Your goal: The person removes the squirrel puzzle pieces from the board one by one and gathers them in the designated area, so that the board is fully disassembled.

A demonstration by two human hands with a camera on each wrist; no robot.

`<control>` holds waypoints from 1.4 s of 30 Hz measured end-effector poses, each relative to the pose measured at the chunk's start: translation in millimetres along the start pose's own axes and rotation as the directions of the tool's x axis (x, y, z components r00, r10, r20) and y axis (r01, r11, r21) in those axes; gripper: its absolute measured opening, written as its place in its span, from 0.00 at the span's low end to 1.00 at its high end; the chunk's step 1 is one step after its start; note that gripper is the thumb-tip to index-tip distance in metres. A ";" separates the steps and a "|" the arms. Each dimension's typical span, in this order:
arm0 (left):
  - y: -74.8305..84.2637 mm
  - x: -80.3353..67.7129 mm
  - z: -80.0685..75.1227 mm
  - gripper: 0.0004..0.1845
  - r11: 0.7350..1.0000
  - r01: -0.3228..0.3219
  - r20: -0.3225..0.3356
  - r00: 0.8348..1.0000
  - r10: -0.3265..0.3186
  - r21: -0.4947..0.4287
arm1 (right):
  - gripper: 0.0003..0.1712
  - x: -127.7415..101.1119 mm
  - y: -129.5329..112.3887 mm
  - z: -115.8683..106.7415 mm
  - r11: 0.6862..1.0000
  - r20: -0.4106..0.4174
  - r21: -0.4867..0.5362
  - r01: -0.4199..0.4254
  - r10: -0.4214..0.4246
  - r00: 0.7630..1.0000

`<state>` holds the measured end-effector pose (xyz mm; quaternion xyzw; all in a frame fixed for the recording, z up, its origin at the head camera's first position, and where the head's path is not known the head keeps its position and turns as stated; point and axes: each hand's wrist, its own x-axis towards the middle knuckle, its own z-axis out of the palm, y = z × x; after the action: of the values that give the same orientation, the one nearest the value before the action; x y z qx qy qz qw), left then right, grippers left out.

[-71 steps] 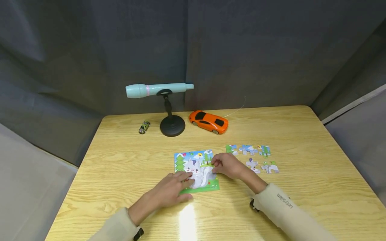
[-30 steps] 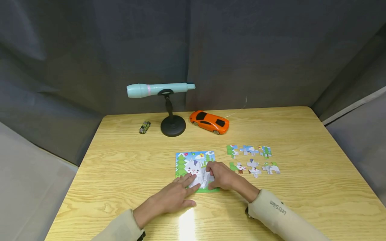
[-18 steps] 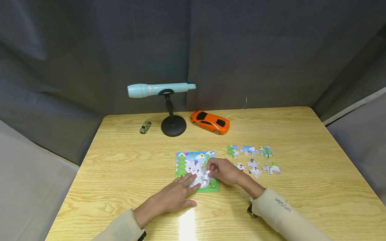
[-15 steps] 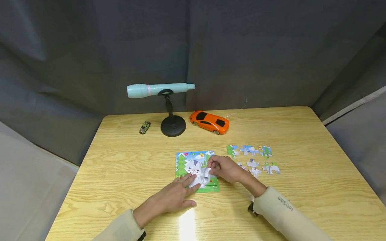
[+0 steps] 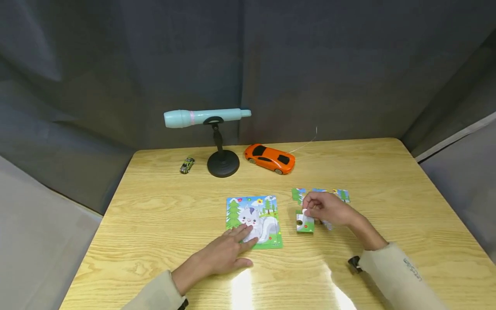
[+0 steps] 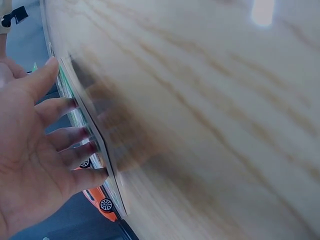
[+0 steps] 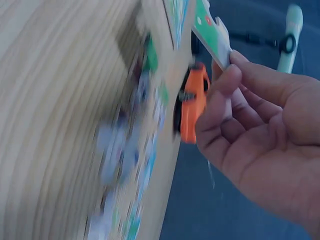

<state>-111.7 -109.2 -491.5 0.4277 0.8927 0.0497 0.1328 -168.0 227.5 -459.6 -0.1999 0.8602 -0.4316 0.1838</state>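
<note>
I've got my right hand (image 5: 327, 209) pinching a green puzzle piece (image 5: 305, 224) just right of the puzzle board (image 5: 253, 220), left hand (image 5: 222, 254) flat with fingers (image 5: 244, 234) holding it on the tabletop (image 5: 162, 206), so probably best to set it down gently beside the loose pieces (image 5: 342, 196).

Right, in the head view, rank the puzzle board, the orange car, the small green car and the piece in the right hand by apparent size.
1. puzzle board
2. orange car, though it sits farther back
3. piece pinched in the right hand
4. small green car, also farther back
</note>
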 end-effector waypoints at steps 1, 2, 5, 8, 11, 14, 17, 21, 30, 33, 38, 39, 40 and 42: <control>0.2 0.0 -0.3 0.34 1.000 0.000 0.002 1.000 0.000 0.000 | 0.03 -5.4 4.2 -4.8 1.000 0.004 0.012 -0.002 0.001 1.000; 0.4 0.0 -0.6 0.34 1.000 0.001 0.005 1.000 -0.001 0.000 | 0.04 -10.9 8.0 -9.4 1.000 0.008 0.021 -0.004 0.004 1.000; 0.9 0.1 -1.2 0.34 1.000 0.000 0.009 1.000 0.000 -0.001 | 0.04 -27.5 18.9 -21.8 1.000 0.013 0.027 -0.017 0.016 1.000; 0.9 0.3 -1.3 0.34 1.000 0.002 0.014 1.000 -0.002 -0.004 | 0.05 -42.5 28.1 -31.4 0.999 0.014 0.019 -0.025 0.025 1.000; 0.8 0.8 -0.9 0.34 1.000 0.007 0.020 1.000 -0.006 -0.010 | 0.04 -54.7 37.0 -38.3 0.999 0.021 0.023 -0.029 0.029 0.999; 0.7 0.7 -0.4 0.34 1.000 0.010 0.021 1.000 -0.010 -0.013 | 0.05 -64.0 45.9 -42.9 0.998 0.045 0.035 -0.043 0.041 0.998; 0.7 0.6 -0.5 0.34 1.000 0.007 0.012 1.000 -0.006 -0.013 | 0.05 -71.4 55.0 -45.7 0.998 0.065 0.038 -0.046 0.044 0.997; 0.7 0.5 -0.8 0.33 1.000 -0.002 0.000 1.000 0.002 -0.014 | 0.04 -79.2 65.2 -48.5 0.999 0.071 0.043 -0.026 0.023 0.997; 0.6 0.9 -1.9 0.33 1.000 -0.009 -0.006 1.000 0.009 0.003 | 0.03 -85.1 72.9 -45.9 0.991 0.018 -0.030 -0.133 0.134 0.991; 0.3 0.5 -1.6 0.33 1.000 -0.010 -0.010 1.000 0.010 0.009 | 0.02 -84.6 72.5 -43.5 0.978 -0.029 -0.083 -0.192 0.191 0.981; -0.2 -0.3 0.0 0.33 1.000 -0.004 -0.014 1.000 0.003 -0.008 | 0.02 -82.0 72.2 -39.3 0.953 -0.083 -0.165 -0.253 0.242 0.967; -0.2 -0.4 0.2 0.33 1.000 -0.003 -0.012 1.000 0.003 -0.013 | 0.02 -81.7 72.6 -38.6 0.949 -0.090 -0.180 -0.259 0.246 0.965; -0.1 -0.5 0.3 0.33 1.000 -0.003 -0.010 1.000 0.003 -0.019 | 0.02 -81.4 73.1 -37.9 0.945 -0.095 -0.195 -0.263 0.249 0.964; -0.1 -0.4 1.0 0.34 1.000 -0.008 -0.008 1.000 0.007 -0.018 | 0.02 -80.9 73.9 -37.5 0.940 -0.104 -0.213 -0.266 0.249 0.963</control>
<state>-111.2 -109.6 -492.3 0.4296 0.8911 0.0600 0.1330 -131.1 333.7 -487.3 -0.0887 0.9286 -0.3107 0.1822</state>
